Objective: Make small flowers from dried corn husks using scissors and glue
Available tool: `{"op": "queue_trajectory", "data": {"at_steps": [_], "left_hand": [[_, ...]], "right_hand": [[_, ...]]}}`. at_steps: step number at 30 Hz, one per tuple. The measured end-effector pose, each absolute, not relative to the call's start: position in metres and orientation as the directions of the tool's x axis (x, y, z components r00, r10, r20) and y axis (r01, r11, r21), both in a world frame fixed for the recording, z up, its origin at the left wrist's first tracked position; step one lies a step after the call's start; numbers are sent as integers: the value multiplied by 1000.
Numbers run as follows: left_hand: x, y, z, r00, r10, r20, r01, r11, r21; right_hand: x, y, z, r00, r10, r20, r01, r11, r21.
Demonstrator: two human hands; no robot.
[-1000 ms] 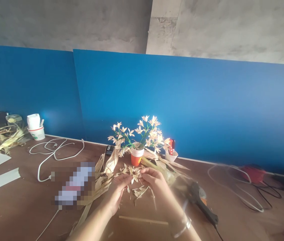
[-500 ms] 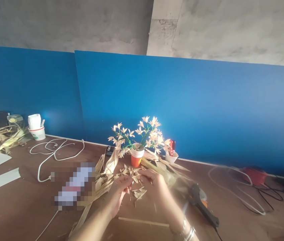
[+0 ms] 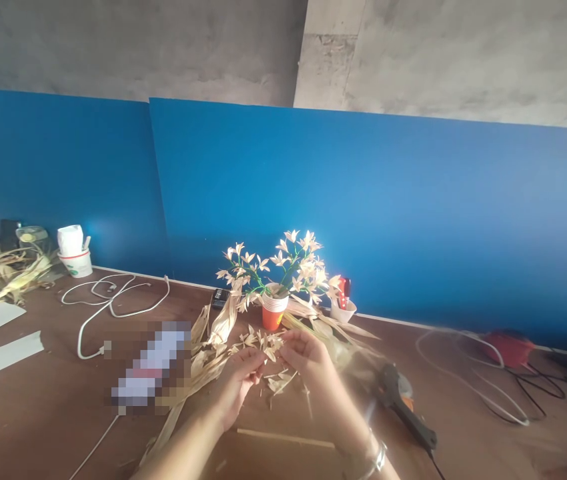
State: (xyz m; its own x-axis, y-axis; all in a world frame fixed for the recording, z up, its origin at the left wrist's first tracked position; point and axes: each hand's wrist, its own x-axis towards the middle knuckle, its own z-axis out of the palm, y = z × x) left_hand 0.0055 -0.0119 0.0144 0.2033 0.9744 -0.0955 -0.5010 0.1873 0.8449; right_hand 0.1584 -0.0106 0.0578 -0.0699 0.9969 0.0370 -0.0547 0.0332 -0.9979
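"Where to look for the hands?"
"In front of the orange cup (image 3: 270, 320), over the brown worktop (image 3: 63, 427). Left hand (image 3: 237, 380) and right hand (image 3: 309, 357) close together, but not touching."
"Holding anything?"
"On both, finger and thumb near each other, by the small dry petals (image 3: 269, 343). Too tiny to tell if pinching one."
"And those petals?"
"In a messy little bunch, just in front of the cup."
"Anything else around the cup?"
"Pale flowers (image 3: 307, 269) on green stems, sticking up out of it. Long dry leaves (image 3: 223, 328) just to its left. To its right and nearer, a black glue gun (image 3: 408, 408). In front of it, nearer than the petals, a thin stick (image 3: 286, 437) lying flat. Behind it, a blue wall (image 3: 323, 173)."
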Motion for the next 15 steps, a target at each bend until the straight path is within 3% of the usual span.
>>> {"op": "queue_trajectory", "data": {"at_steps": [2, 6, 15], "left_hand": [[6, -12, 14, 210, 974, -88, -531, 189, 826], [6, -12, 14, 212, 973, -94, -602, 205, 772], [5, -14, 16, 290, 951, -110, -614, 272, 741]], "right_hand": [[158, -13, 61, -75, 996, -44, -194, -58, -979], [159, -17, 68, -113, 988, -105, -288, -134, -948], [150, -27, 78, -92, 992, -83, -207, -100, -973]]}}
